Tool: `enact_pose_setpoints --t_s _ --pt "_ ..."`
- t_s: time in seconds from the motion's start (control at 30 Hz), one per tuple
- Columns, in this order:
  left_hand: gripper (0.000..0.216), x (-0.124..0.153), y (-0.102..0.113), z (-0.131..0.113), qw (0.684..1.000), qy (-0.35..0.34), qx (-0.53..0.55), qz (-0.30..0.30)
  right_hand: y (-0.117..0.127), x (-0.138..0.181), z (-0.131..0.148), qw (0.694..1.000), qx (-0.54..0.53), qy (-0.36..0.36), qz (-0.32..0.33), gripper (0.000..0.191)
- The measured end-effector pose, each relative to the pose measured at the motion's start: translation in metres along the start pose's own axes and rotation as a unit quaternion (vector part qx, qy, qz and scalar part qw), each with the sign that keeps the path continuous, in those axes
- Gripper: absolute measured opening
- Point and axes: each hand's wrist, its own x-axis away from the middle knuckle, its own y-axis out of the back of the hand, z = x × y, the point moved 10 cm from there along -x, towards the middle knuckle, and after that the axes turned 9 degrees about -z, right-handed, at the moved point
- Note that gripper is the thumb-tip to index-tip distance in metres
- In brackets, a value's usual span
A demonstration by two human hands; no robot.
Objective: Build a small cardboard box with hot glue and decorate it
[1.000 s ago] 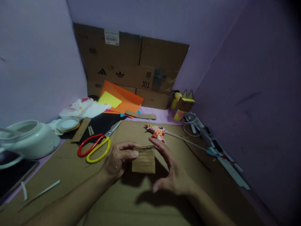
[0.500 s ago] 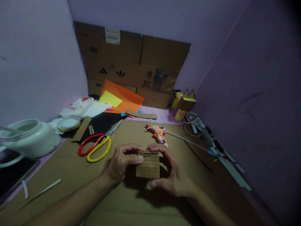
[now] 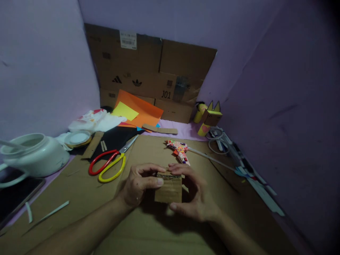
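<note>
Between my hands is a small folded cardboard piece point(image 3: 168, 193), its corrugated edge showing along the top of the front face. My left hand point(image 3: 139, 185) pinches its upper left side, thumb on the front and fingers over the top. My right hand point(image 3: 196, 194) curves round the right side, fingertips on the top edge and thumb by the lower right corner. Its far side is hidden. Just beyond lies a glue gun point(image 3: 180, 148) with a floral pattern. Left of my hands rest scissors point(image 3: 113, 164) with one red and one yellow handle.
A white pot point(image 3: 39, 157) stands at the left beside a dark phone point(image 3: 29, 193). Orange paper point(image 3: 146, 111) and a cardboard strip point(image 3: 160, 130) lie at the back. Behind them leans a large cardboard sheet point(image 3: 143, 63). A yellow paper figure point(image 3: 203, 129) stands at the back right.
The cardboard piece has tilted slightly, showing a little more of its top edge. My right fingers have shifted slightly along the top; both hands keep their hold.
</note>
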Motion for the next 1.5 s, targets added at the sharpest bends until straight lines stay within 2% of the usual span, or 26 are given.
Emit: enact_pose_setpoints --t_s 0.3,0.47,0.53,0.6,0.67,0.7,0.77,0.83,0.87,0.97,1.13,1.27,1.4,1.5 --pt "0.022 0.000 0.002 -0.006 0.999 -0.034 -0.017 0.014 -0.005 -0.002 0.002 1.000 0.006 -0.005 0.015 0.059" --pt "0.024 0.003 -0.001 -0.014 0.997 -0.056 -0.037 0.024 -0.013 -0.002 0.002 0.995 0.057 -0.012 0.077 0.096" --pt "0.024 0.003 0.000 -0.015 0.997 -0.060 -0.041 0.020 -0.013 -0.002 -0.001 0.996 0.023 -0.037 0.074 0.096" --pt "0.023 0.001 0.006 -0.015 0.997 -0.063 -0.047 0.003 -0.003 -0.004 -0.003 0.998 -0.008 -0.049 0.028 0.085" --pt "0.022 -0.002 0.013 -0.013 0.997 -0.058 -0.058 -0.018 0.020 -0.009 -0.007 0.996 0.010 -0.061 -0.071 0.066" --pt "0.022 -0.004 0.016 -0.011 0.996 -0.053 -0.063 -0.029 0.035 -0.010 -0.010 0.987 0.047 -0.076 -0.132 0.054" --pt "0.022 -0.005 0.022 -0.011 0.995 -0.047 -0.074 -0.049 0.066 -0.009 -0.019 0.949 0.176 -0.131 -0.229 0.038" --pt "0.021 -0.005 0.024 -0.012 0.994 -0.049 -0.080 -0.064 0.085 -0.011 -0.027 0.894 0.322 -0.191 -0.246 0.037" --pt "0.021 -0.005 0.024 -0.013 0.993 -0.049 -0.082 -0.069 0.090 -0.015 -0.031 0.879 0.356 -0.210 -0.239 0.038" --pt "0.022 -0.005 0.024 -0.013 0.993 -0.042 -0.088 -0.073 0.094 -0.030 -0.043 0.865 0.387 -0.237 -0.216 0.037" --pt "0.023 -0.004 0.032 -0.021 0.990 -0.052 -0.092 -0.089 0.078 -0.056 -0.064 0.873 0.353 -0.276 -0.192 0.020" --pt "0.021 -0.003 0.036 -0.034 0.987 -0.065 -0.100 -0.111 0.052 -0.061 -0.070 0.909 0.237 -0.296 -0.172 0.014" --pt "0.021 -0.005 0.036 -0.037 0.987 -0.053 -0.099 -0.114 0.037 -0.055 -0.044 0.941 0.145 -0.255 -0.171 0.026" --pt "0.022 -0.007 0.039 -0.035 0.987 -0.044 -0.099 -0.119 0.044 -0.043 -0.016 0.951 0.135 -0.192 -0.200 0.032"
